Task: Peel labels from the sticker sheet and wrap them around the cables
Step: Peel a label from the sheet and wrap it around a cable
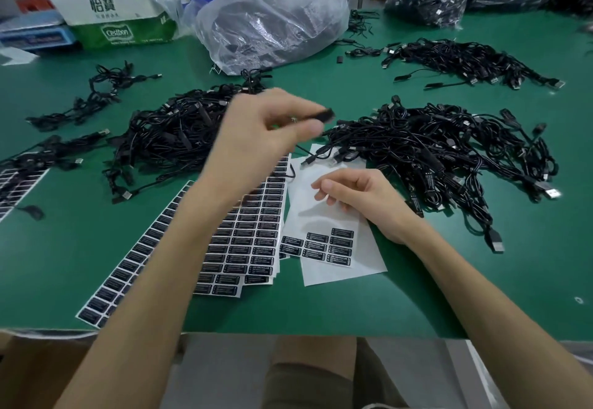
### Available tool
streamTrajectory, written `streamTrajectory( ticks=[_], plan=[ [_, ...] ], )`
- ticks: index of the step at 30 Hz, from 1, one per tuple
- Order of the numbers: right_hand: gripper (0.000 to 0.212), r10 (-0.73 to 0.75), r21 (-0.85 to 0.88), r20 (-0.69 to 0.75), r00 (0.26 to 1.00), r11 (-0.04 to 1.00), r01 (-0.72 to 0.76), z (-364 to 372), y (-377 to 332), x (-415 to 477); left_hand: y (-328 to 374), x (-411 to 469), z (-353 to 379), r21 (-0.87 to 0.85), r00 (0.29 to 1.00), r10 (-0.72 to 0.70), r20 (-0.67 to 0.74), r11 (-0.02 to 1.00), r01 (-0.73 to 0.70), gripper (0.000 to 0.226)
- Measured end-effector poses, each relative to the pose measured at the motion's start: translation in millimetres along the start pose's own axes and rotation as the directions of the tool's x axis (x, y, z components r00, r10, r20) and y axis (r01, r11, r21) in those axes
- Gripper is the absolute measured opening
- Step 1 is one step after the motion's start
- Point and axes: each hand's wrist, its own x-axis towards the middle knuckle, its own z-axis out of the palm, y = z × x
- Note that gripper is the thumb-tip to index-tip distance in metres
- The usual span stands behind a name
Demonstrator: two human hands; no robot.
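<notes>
Green matting (321,309) covers the bench, with clear plastic bags (272,23) at the back and tangled black heaps to either side: one heap of cables (173,139) left of centre, another heap (433,152) on the right. My eye goes to the left hand (256,132), raised above the mat and blurred, with thumb and fingertips pinched on a thin black cable (322,115) at what looks like its thicker inline block; the blur hides the exact hold. Below it the right hand (365,206) rests on the nearly spent sticker sheet (340,270), fingers loosely bent and gripping nothing that I can make out. The last few black labels (330,246) sit in a small cluster at the near end of that sheet, just below the wrist, and full sheets (250,238) lie fanned out beside it. I judge the cable light and floppy, so it wants holding at the stiff block or just next to it, where a label can wrap without the cord sagging away. The labels look thin, limp and tacky; I would lift one by a corner with a fingertip, keeping the backing pinned flat, because a peeled label could easily fold onto itself.
</notes>
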Motion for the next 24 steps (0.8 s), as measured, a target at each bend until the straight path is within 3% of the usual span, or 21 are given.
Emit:
streamTrajectory(
  ticks=[2, 7, 11, 16, 19, 21, 24],
  plan=[
    [0.019, 0.003, -0.003, -0.002, 1.0, 1.0, -0.003, 0, 0, 0, 3, 0, 13, 0.177, 0.991, 0.051, 0.123, 0.982, -0.073, 0.018],
    [0.019, 0.008, -0.054, -0.044, 0.999, 0.999, -0.01, 0, -2, 0, -36, -11, 39, 0.401, 0.91, -0.172, 0.378, 0.916, 0.006, 0.009],
    [0.029, 0.012, -0.08, -0.087, 0.996, 0.997, -0.019, 0, -5, 0, -74, -35, 53, 0.316, 0.895, -0.277, 0.349, 0.934, 0.166, 0.008],
    [0.015, -0.02, -0.059, -0.088, 0.996, 0.998, 0.015, -2, -10, -3, -90, -46, 61, 0.323, 0.925, -0.286, 0.25, 0.925, 0.199, 0.013],
    [0.007, -0.068, -0.139, 0.018, 0.998, 0.988, 0.07, -13, -15, -4, -89, -48, 61, 0.331, 0.932, -0.292, 0.214, 0.92, 0.212, 0.013],
    [0.012, -0.064, -0.291, 0.149, 0.987, 0.951, 0.105, -20, -16, -4, -87, -49, 62, 0.344, 0.941, -0.283, 0.185, 0.916, 0.208, 0.012],
    [0.032, 0.088, -0.493, 0.279, 0.956, 0.868, 0.064, -22, -13, -6, -86, -49, 62, 0.355, 0.954, -0.267, 0.137, 0.912, 0.204, 0.015]
  ],
)
